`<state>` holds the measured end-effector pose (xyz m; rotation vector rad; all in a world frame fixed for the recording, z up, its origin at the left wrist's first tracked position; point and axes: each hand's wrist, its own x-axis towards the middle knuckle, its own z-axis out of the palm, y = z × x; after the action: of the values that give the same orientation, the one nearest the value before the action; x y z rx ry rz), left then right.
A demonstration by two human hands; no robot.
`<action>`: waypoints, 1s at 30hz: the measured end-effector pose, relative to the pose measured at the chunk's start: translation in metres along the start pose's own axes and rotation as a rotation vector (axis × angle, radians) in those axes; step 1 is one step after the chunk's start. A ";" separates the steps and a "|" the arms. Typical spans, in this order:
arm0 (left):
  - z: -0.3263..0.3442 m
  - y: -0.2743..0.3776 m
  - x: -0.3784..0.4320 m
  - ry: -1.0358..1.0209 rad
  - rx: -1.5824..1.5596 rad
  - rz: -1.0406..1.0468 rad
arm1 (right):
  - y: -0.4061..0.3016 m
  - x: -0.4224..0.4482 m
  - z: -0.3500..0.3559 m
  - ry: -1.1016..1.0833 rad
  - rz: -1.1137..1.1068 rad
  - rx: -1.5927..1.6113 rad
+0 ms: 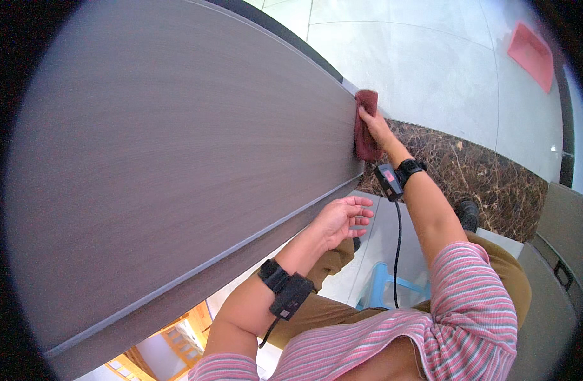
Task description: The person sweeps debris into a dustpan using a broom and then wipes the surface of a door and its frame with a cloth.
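My right hand (pixel 379 127) grips a folded maroon cloth (pixel 366 145) and presses it against the narrow edge of a large door (pixel 186 143). The door has a grey-brown wood-grain face and fills the left of the view; a pale strip (pixel 205 264) runs along one side of it. Fingers loosely apart, my left hand (pixel 343 219) holds nothing and hovers beside that side of the door. A black device (pixel 389 182) is strapped to my right wrist, with a cable hanging from it. Another black device (pixel 291 295) sits on my left forearm.
Under the door's edge runs a dark marble threshold (pixel 458 162) between pale floor tiles (pixel 415 62). A pink plastic container (pixel 534 57) lies at the far right. Near my legs stands a blue plastic stool (pixel 380 285). A grey frame with a latch plate (pixel 563 275) is at right.
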<state>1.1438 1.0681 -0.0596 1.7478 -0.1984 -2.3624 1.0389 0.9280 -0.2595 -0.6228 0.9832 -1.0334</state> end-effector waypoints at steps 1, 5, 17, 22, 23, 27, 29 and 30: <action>0.002 0.002 0.001 -0.008 0.005 -0.005 | 0.017 0.000 -0.002 0.010 -0.003 0.002; -0.009 -0.005 -0.008 0.014 -0.028 0.015 | 0.052 -0.055 0.028 0.066 0.209 0.093; 0.008 -0.009 -0.016 0.009 0.055 0.074 | 0.022 -0.072 0.050 -0.012 -0.118 0.143; -0.003 -0.007 -0.022 -0.194 0.023 0.081 | -0.071 -0.094 0.082 -0.193 -0.647 -0.051; -0.004 -0.007 -0.025 -0.222 0.011 0.075 | -0.085 -0.100 0.084 -0.185 -0.683 -0.250; 0.001 -0.005 -0.033 -0.083 -0.007 0.094 | -0.086 -0.093 0.074 -0.168 -0.605 -0.068; 0.000 -0.004 -0.031 -0.078 0.007 0.109 | -0.072 -0.078 0.061 -0.121 -0.387 0.006; -0.002 -0.006 -0.030 -0.078 0.017 0.120 | -0.067 -0.071 0.053 -0.114 -0.278 0.037</action>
<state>1.1538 1.0810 -0.0340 1.6051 -0.3262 -2.3505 1.0468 0.9649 -0.1551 -0.7949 0.7899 -1.2428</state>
